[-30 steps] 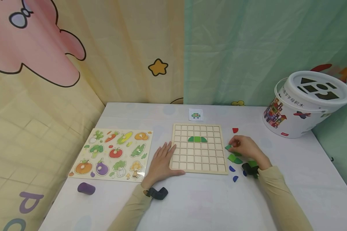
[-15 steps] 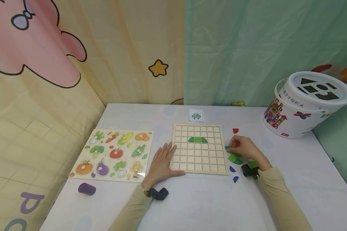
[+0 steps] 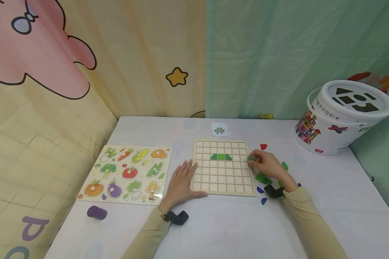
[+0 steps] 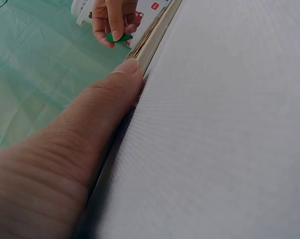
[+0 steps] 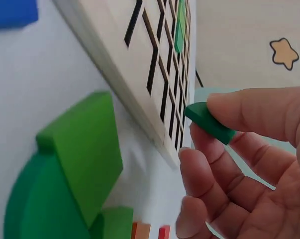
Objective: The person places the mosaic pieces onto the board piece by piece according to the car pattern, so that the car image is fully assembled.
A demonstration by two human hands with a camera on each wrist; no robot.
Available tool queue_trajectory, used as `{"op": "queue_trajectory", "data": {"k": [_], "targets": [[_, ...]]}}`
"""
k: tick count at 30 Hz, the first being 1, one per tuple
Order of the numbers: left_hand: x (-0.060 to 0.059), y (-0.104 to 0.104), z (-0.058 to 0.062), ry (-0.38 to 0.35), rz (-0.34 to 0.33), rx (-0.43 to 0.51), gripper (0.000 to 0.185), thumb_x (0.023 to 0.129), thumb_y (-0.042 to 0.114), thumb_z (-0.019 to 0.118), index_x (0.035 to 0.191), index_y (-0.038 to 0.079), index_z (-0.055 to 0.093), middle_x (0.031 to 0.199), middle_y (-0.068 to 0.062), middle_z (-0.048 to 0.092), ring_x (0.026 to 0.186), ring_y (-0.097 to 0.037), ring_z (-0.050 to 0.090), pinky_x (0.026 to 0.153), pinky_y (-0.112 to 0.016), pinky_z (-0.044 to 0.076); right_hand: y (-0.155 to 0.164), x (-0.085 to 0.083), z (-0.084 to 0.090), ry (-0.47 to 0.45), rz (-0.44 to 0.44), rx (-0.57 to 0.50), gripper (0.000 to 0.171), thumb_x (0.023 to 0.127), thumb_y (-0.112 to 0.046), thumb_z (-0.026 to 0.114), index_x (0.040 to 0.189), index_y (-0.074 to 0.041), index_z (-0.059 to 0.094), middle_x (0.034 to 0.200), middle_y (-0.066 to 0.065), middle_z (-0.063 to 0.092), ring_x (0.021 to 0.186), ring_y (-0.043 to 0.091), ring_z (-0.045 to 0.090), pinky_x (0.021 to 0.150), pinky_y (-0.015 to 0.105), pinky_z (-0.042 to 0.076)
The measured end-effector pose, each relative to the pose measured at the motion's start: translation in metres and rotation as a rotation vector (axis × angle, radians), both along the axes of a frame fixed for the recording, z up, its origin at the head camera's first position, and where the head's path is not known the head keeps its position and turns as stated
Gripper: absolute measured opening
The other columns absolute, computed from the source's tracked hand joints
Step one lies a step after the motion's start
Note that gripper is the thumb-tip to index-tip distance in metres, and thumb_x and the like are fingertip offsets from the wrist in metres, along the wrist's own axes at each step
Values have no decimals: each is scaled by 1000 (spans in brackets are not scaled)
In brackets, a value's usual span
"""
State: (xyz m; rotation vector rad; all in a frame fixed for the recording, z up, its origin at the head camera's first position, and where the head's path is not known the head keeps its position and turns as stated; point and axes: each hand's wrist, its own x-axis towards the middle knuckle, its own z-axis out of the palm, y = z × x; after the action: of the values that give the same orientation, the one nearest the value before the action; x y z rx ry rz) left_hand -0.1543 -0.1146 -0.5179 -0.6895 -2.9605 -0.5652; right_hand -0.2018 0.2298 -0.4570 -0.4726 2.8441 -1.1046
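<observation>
My left hand (image 3: pixel 181 181) rests with spread fingers along the left edge and near corner of a wooden grid board (image 3: pixel 222 180). In the left wrist view its thumb (image 4: pixel 100 94) lies against the board's side. Between thumb and fingers, my right hand (image 3: pixel 267 165) pinches a dark green quarter-round block (image 5: pixel 209 122), held at the board's right edge. A row of green pieces (image 3: pixel 221 157) sits in the grid: a square with a dark green rounded piece on each side. Under and beside the right hand lie loose green blocks (image 3: pixel 262 178), partly hidden by it.
Blue blocks (image 3: pixel 264 201) and a red one (image 3: pixel 263 146) lie right of the board. Behind it is a small picture card (image 3: pixel 219 130). A vegetable puzzle (image 3: pixel 139 190) and purple cylinder (image 3: pixel 97 212) are at left. A white bucket (image 3: pixel 330 126) stands at back right.
My right hand has moved left and slightly away from me, carrying the dark green block from the loose pieces to the board's edge. The left hand has stayed put.
</observation>
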Motion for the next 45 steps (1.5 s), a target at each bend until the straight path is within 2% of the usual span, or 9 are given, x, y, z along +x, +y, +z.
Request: {"op": "queue_trajectory", "data": {"k": [8,13,16,20,24,36,45], "targets": [[0,0,0,2,3,1,114,67,78,61,152,13,21,158,-7,13,144,-21,3,115,-35,0,-22,-4,-2,-7,-30,-76,15,79,-10,78,87,-5,67,78,2,64,69,18,56,60,29,49],[-1,0,-1,-1,0,-8,114,68,79,59,153,13,20,158,-7,12,144,-21,3,115,-35,0,-38,-8,-3,25,10,-81,16,76,-11,80,80,-8,66,71,-2,58,64,17,50,56,29,42],[-1,0,-1,-2,0,-9,114,68,79,59,153,13,20,158,-7,12,144,-22,3,115,-35,0,-47,-11,-4,47,41,-90,16,76,-12,80,81,-8,65,70,-3,56,63,16,48,55,28,41],[0,-1,0,-3,3,-7,114,68,79,59,152,13,20,158,-7,12,144,-22,3,115,-35,0,-62,-13,-4,30,61,-111,18,75,-13,81,82,-7,65,71,-2,57,63,16,49,57,29,43],[0,-1,0,-7,-1,-9,114,68,80,58,153,14,20,158,-6,11,144,-21,3,115,-35,0,-78,-14,-3,-3,62,-99,17,75,-14,82,80,-9,66,70,-3,57,64,16,50,58,29,43],[-1,-1,0,10,-4,5,114,68,82,55,152,13,22,158,-7,13,144,-22,4,115,-36,2,-113,-19,-5,18,102,-67,15,76,-19,81,78,-14,68,71,-8,63,66,8,56,63,29,48],[-1,-1,-1,20,-8,8,114,68,82,55,152,13,22,157,-7,14,143,-23,6,115,-37,3,-131,-22,-7,-13,80,-57,22,75,-23,82,77,-16,61,69,-9,61,63,10,54,58,29,43]]}}
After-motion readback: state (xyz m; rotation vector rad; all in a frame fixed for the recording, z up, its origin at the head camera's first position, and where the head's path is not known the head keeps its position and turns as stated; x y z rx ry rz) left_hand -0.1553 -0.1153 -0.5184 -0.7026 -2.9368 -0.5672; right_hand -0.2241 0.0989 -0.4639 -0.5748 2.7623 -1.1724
